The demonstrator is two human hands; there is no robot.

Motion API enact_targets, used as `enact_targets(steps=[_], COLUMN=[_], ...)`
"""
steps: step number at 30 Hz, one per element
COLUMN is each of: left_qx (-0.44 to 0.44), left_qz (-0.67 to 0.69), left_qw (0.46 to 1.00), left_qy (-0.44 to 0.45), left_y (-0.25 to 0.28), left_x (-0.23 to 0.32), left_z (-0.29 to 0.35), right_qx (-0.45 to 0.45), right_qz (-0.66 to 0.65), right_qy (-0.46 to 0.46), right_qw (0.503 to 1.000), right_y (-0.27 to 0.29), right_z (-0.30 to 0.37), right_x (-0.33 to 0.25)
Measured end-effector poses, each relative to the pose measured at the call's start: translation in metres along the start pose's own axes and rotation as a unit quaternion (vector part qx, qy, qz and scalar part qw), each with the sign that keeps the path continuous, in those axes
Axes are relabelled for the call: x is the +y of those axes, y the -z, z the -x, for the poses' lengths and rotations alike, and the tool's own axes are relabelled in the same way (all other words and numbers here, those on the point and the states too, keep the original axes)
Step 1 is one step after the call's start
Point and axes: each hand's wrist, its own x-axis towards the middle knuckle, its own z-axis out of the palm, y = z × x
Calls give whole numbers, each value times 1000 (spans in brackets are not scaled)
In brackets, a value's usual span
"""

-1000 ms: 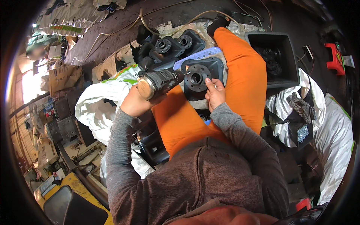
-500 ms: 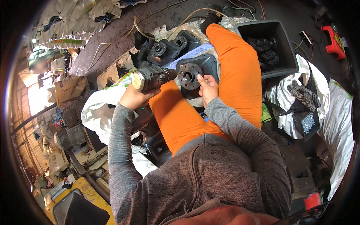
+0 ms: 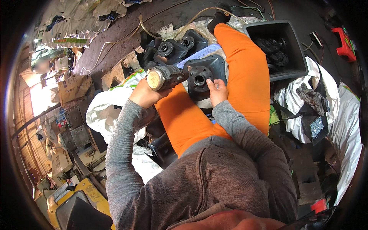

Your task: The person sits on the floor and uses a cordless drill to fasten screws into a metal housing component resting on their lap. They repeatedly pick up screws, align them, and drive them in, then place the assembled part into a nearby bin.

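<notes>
Wrapped round a drill (image 3: 165, 77), the left hand (image 3: 147, 94) points it at the ring (image 3: 199, 88); the right hand (image 3: 218, 92) thumbs its rim, finger hold unclear. Lower on its black base (image 3: 217, 68) than before, the ring seems better seated.

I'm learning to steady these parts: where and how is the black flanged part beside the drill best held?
Probably pinch the black flanged part by the right edge of its round flange, coming from the person's right. That edge seems to stand proud of the broad base, and the drill is near the left edge, leaving the right side to the right hand.
</notes>
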Motion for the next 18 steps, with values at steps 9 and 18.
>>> enact_targets(steps=[9,18], left_qx=[-12,-9], left_qz=[-82,-35], left_qw=[996,999], left_qy=[-34,-28], left_y=[2,-5], left_x=[5,-7], left_z=[-9,-15], right_qx=[-4,-4], right_qz=[-41,-35], right_qy=[-31,10], right_qw=[999,999], right_y=[-1,0], right_z=[0,-6], right_x=[14,17])
